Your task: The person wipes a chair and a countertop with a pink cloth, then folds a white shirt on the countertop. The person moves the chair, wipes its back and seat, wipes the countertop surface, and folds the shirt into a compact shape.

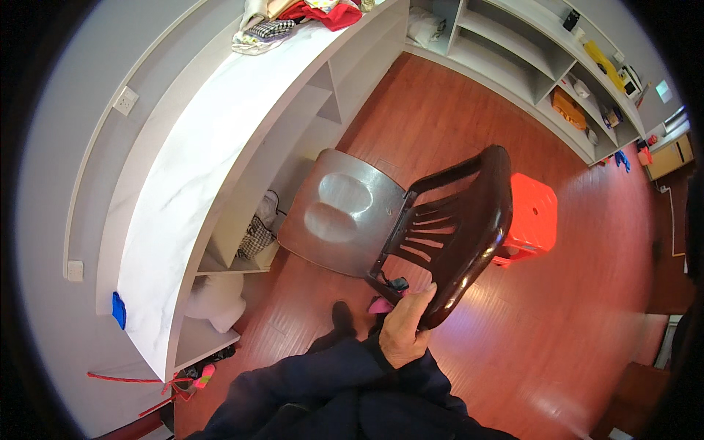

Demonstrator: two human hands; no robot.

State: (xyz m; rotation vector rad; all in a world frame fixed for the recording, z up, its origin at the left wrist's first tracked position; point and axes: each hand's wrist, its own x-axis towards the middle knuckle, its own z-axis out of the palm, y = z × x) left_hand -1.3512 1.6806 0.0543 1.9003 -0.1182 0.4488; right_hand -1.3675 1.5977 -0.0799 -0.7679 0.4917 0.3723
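Note:
My right hand (pixel 406 330) grips the near end of the top rail of a dark brown chair (pixel 467 220), its thumb on the slatted back. The chair's seat (pixel 352 212) points left, towards the shelving. Both dark sleeves meet near my right wrist; my left hand is hidden. Just behind the chair back stands a red plastic stool (pixel 533 212). A pink item (pixel 380 305) shows partly under the chair, beside my shoe (pixel 342 316).
A marble-patterned counter (pixel 181 159) with open shelves runs along the left, folded cloths (pixel 269 30) at its far end. Low shelving (pixel 506 60) crosses the far side. A white bag-like bundle (pixel 220 302) bulges from the near left shelf. Red cords (pixel 132 379) lie at the counter's near corner.

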